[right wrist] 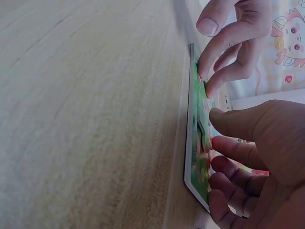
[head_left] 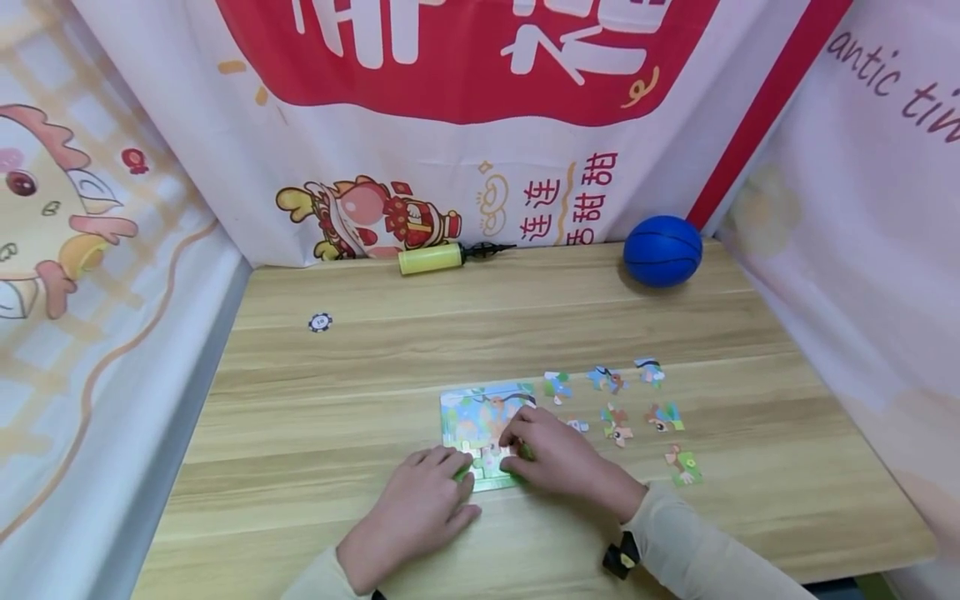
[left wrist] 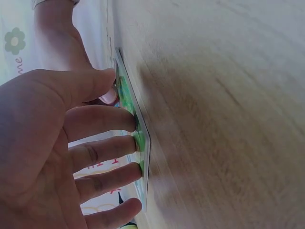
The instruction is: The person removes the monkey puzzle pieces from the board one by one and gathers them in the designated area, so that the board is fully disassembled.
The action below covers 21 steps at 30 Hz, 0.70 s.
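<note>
A jigsaw puzzle board (head_left: pixel 461 410) with a bright animal picture lies on the wooden table, with pieces fitted along its lower left part. My left hand (head_left: pixel 423 504) rests its fairly straight fingertips on the board's lower left corner; the left wrist view shows the thumb (left wrist: pixel 102 81) held apart from the other fingers. Over the lower right part, my right hand (head_left: pixel 558 454) pinches a puzzle piece (right wrist: pixel 206 136) between thumb and forefinger, close over the board. One edge of that piece stands slightly raised. My right hand partly covers the board's right side.
Several loose puzzle pieces (head_left: pixel 617 425) lie right of the board. A blue ball (head_left: pixel 663 252) sits at the back right, and a yellow hand pump (head_left: pixel 431 259) lies along the back edge. A round chip (head_left: pixel 320 322) is at left. Printed cloth (head_left: pixel 420 150) hangs around the table.
</note>
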{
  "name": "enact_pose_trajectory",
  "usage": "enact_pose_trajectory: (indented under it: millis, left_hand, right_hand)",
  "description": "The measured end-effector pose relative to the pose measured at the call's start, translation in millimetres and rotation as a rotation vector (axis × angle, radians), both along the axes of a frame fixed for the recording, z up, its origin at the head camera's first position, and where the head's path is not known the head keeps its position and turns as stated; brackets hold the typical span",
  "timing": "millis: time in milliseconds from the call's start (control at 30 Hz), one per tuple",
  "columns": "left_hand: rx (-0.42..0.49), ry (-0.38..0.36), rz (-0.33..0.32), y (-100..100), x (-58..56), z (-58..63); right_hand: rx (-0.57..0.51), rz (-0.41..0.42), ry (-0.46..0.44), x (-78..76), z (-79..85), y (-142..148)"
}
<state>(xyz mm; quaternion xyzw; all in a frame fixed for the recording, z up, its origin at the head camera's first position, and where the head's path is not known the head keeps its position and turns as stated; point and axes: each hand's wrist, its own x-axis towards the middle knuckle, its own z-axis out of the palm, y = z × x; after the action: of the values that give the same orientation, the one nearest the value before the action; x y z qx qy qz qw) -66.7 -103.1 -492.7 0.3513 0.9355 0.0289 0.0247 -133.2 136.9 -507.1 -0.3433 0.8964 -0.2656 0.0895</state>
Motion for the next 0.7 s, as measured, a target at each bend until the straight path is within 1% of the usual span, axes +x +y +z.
enact_pose_trajectory:
  millis: [133,200,300,400,467,533,600,700]
  left_hand:
    - [0.010,-0.003,-0.002,1.4,-0.3,0.1]
    - [0.007,-0.010,0.002,1.6,-0.2,0.3]
    - [0.001,-0.017,0.011,1.0,0.0,0.4]
    - [0.001,-0.017,0.013,0.5,0.0,0.6]
    - [0.005,-0.016,0.008,0.5,0.0,0.4]
    - [0.011,-0.016,0.000,0.6,0.0,0.1]
    - [0.016,-0.018,-0.007,0.5,0.1,-0.5]
    - [0.017,-0.028,-0.006,-0.9,-0.3,-1.2]
  right_hand:
    - [-0.063,-0.049,-0.125,-0.1,-0.4,-1.0]
    - [-0.101,-0.061,-0.176,0.2,0.1,-0.9]
    - [-0.158,-0.046,-0.210,0.4,2.1,1.0]
    - [-0.233,-0.026,-0.293,0.2,7.2,13.1]
    - [-0.274,-0.008,-0.353,0.5,10.6,33.0]
    - [-0.272,0.002,-0.377,1.5,13.1,62.5]
    - [-0.254,-0.002,-0.372,4.1,14.0,96.9]
    - [-0.200,-0.064,-0.343,9.5,15.3,143.2]
